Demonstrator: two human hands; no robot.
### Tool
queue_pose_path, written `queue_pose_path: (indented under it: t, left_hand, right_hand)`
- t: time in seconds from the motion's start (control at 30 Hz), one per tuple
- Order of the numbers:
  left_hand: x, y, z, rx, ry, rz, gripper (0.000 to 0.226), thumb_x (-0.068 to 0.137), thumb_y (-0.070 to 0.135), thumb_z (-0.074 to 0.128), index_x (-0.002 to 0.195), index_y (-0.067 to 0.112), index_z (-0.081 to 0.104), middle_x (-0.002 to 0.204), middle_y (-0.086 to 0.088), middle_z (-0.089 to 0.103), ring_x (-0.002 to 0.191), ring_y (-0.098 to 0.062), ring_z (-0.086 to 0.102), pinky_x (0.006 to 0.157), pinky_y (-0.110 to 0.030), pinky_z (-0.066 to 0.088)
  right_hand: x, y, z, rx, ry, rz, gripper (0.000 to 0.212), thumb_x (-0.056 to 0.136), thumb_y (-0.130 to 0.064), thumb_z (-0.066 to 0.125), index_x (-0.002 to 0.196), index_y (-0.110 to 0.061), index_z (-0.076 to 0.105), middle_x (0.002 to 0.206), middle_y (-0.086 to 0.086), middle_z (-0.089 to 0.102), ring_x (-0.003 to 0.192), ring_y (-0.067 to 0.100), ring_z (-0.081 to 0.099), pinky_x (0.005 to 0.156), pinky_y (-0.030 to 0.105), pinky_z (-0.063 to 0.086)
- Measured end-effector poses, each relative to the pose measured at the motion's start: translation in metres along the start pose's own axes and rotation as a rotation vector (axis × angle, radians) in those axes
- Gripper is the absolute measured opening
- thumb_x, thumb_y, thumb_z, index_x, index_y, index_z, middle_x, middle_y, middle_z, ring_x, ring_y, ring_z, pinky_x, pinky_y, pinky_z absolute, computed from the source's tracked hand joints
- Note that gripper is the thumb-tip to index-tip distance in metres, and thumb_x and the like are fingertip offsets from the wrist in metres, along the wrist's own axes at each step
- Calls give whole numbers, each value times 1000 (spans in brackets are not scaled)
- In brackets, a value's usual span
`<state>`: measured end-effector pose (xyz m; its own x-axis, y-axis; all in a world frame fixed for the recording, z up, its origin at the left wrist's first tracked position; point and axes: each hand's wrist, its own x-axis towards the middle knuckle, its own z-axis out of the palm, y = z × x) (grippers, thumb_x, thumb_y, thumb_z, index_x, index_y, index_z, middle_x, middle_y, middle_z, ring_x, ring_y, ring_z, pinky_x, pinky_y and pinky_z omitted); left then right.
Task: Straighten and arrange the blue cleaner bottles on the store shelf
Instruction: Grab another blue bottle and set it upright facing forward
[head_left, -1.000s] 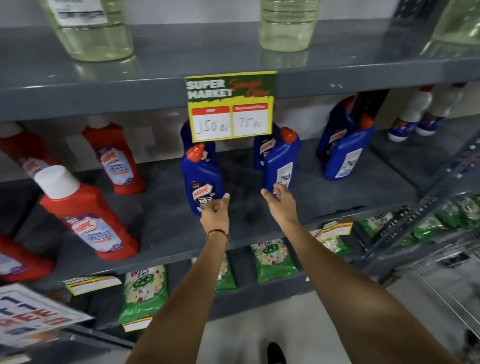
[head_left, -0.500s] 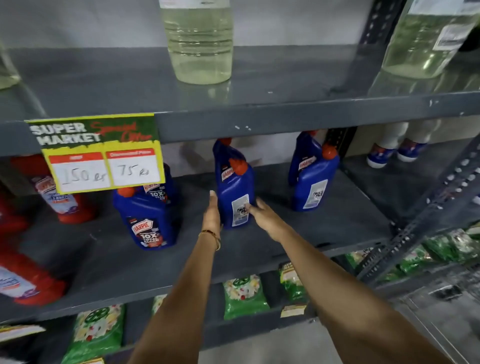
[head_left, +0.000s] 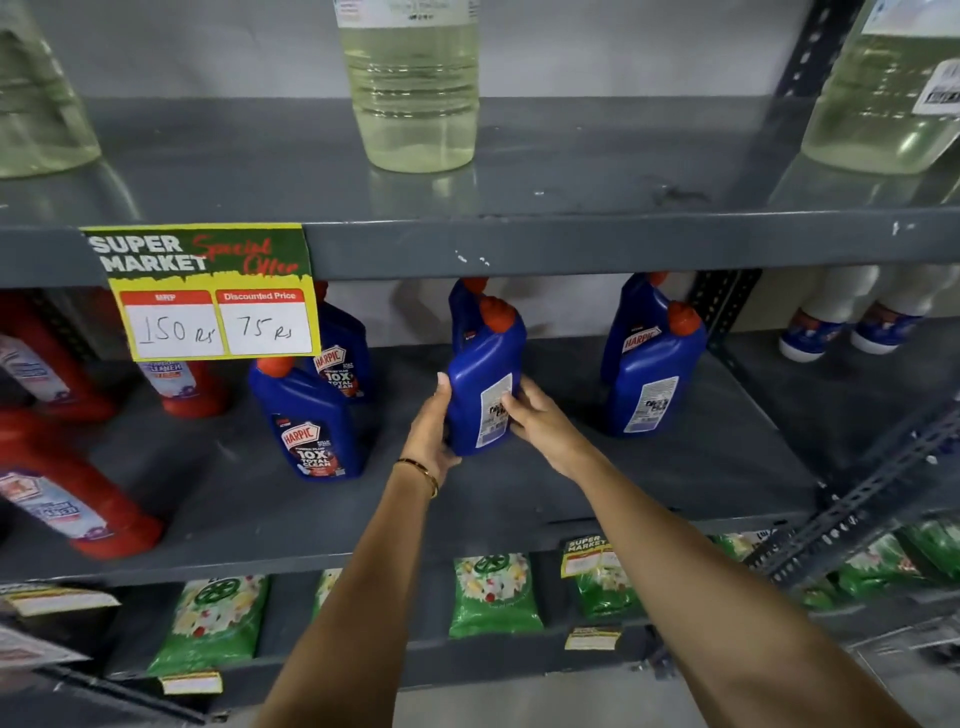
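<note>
Hands clasp a blue plastic cleaner bottle with an orange cap (head_left: 485, 395) from both sides on the grey metal shelf (head_left: 519, 499): the left hand (head_left: 434, 431), a thin gold bangle (head_left: 418, 470) on its wrist, presses flat against the bottle's left side, and the right hand (head_left: 540, 421) wraps the lower right edge with fingers (head_left: 511, 402) lying over the white back label, so each grip is closed on this bottle. It stands roughly upright, back label outward. Directly behind the grip a second blue bottle (head_left: 465, 306) shows only its top. Left of the grip stand two blue bottles with front labels outward (head_left: 311, 421), partly under a yellow-and-green price sign (head_left: 208, 291); right of the grip stands another blue pair (head_left: 652, 374).
</note>
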<state>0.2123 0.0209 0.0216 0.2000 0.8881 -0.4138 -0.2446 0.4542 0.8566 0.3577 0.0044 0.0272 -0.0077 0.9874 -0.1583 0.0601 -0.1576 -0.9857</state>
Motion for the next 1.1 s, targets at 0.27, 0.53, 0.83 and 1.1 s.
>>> queue_pose_path:
  t: [0.27,0.53,0.83,1.1]
  left_hand:
    - [-13,5,-12,3,-244,-11,82,44,78,65,112,33,59,117,2,63,102,-20,66,73,-36,57]
    - [-25,-1,0,-27,-321,-13,85,57,70,58,126,22,52,125,-7,59,117,-26,55,96,-45,48]
    - [-31,1,20,-66,-376,13,74,57,72,56,113,24,61,128,-9,60,116,-28,56,94,-50,46]
    - [-27,8,12,-136,-195,-27,73,52,78,54,96,19,54,103,-12,65,100,-29,64,67,-40,58]
  right_hand:
    - [-7,-25,-11,46,-135,-49,54,89,-13,50,135,-38,36,122,-4,61,119,13,53,102,34,40]
    - [-20,-23,-13,-139,-192,-87,91,59,-22,79,135,-42,32,130,-6,54,119,12,51,103,39,40]
    - [-26,-23,4,-311,28,-189,91,51,-35,85,127,-26,37,117,-5,57,107,16,57,92,37,48]
    - [-27,-19,0,-225,67,-183,60,57,-16,81,107,-30,50,112,-1,59,102,17,58,83,31,52]
